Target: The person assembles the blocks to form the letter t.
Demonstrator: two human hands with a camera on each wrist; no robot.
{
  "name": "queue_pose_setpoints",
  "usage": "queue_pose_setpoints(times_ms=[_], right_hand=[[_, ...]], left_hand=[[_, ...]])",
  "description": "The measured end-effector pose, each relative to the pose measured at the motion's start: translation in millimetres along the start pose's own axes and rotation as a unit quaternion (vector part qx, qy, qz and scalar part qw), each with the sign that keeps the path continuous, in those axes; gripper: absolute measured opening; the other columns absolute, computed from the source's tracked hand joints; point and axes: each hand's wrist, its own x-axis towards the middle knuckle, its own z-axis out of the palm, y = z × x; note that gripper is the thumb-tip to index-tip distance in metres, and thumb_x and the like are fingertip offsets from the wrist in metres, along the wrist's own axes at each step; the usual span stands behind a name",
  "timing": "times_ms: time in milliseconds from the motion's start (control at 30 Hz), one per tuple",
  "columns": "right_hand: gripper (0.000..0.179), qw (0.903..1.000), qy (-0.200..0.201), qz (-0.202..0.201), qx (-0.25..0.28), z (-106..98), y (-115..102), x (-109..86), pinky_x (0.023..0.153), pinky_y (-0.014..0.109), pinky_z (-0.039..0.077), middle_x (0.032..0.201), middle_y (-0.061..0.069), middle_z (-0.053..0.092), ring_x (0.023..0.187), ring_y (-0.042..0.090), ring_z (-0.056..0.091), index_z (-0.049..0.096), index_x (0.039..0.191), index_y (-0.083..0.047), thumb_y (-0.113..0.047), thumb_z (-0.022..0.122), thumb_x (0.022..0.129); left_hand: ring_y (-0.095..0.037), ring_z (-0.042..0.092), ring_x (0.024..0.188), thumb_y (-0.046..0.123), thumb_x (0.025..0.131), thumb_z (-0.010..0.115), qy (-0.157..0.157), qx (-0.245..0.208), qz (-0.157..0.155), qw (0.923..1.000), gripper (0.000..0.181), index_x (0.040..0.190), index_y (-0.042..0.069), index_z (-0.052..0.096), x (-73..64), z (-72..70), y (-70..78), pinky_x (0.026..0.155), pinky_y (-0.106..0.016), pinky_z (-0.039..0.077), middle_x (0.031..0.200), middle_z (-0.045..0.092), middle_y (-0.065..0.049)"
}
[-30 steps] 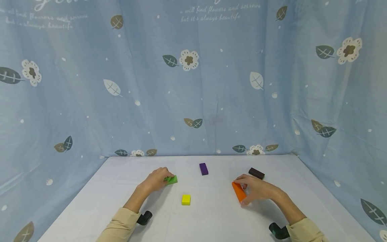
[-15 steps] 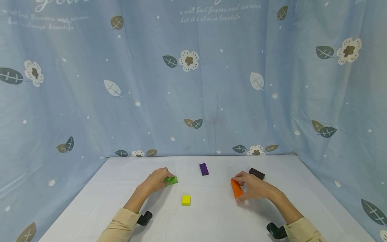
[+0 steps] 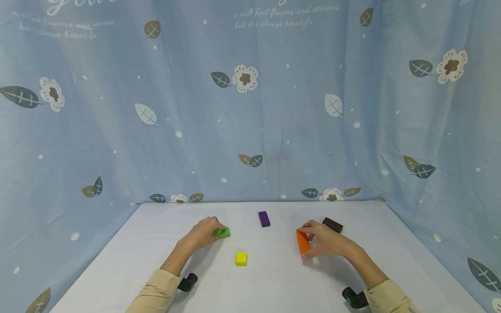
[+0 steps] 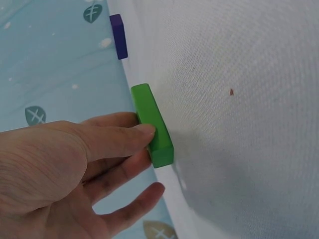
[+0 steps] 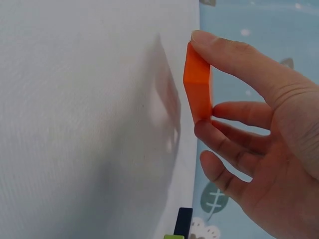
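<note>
My left hand [image 3: 204, 231] pinches a long green block [image 4: 153, 124] between thumb and fingers, low over the white table; its little finger stands apart in the left wrist view. My right hand [image 3: 325, 238] holds an orange block [image 5: 198, 84] with slanted faces, thumb at one end and fingertips at the other. A shadow of hand and block falls on the cloth beside it in the right wrist view. Between the hands lie a small yellow block [image 3: 241, 259], nearer me, and a purple block [image 3: 264, 219], farther back.
A dark brown block [image 3: 332, 224] lies just behind my right hand. The white-covered table [image 3: 274, 287] ends at a blue curtain [image 3: 195, 130] with leaf and flower prints, which stands behind and along both sides. Black wrist devices [image 3: 188, 282] hang below both sleeves.
My right hand has carried the orange block a short way left and slightly farther from me. The left hand and the green block keep their place.
</note>
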Motion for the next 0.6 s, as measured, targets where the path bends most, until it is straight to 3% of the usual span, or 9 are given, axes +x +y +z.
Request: queue_pose_setpoints(times_ms=[267, 600], right_hand=[[0.078, 1.0000, -0.001, 0.003, 0.002, 4.6, -6.3, 5.3, 0.082, 0.029, 0.054, 0.128, 0.007, 0.058, 0.100, 0.018, 0.058, 0.058, 0.134, -0.002, -0.040, 0.086, 0.072], [0.078, 1.0000, -0.003, -0.001, 0.006, 11.0, -12.5, 14.2, 0.087, 0.039, 0.055, 0.128, 0.008, 0.057, 0.101, 0.019, 0.058, 0.059, 0.134, -0.003, -0.041, 0.086, 0.071]], left_hand=[[-0.023, 0.061, 0.096, -0.009, 0.082, 0.069, 0.000, 0.003, -0.001, 1.0000, 0.033, 0.112, 0.005, 0.074, -0.6, 2.1, -0.3, 0.082, -0.043, 0.052, 0.101, 0.067, -0.008], [-0.022, 0.061, 0.096, -0.009, 0.083, 0.067, -0.002, -0.008, -0.008, 0.9999, 0.034, 0.113, 0.005, 0.074, -1.3, 0.5, 2.5, 0.082, -0.042, 0.052, 0.103, 0.067, -0.008]])
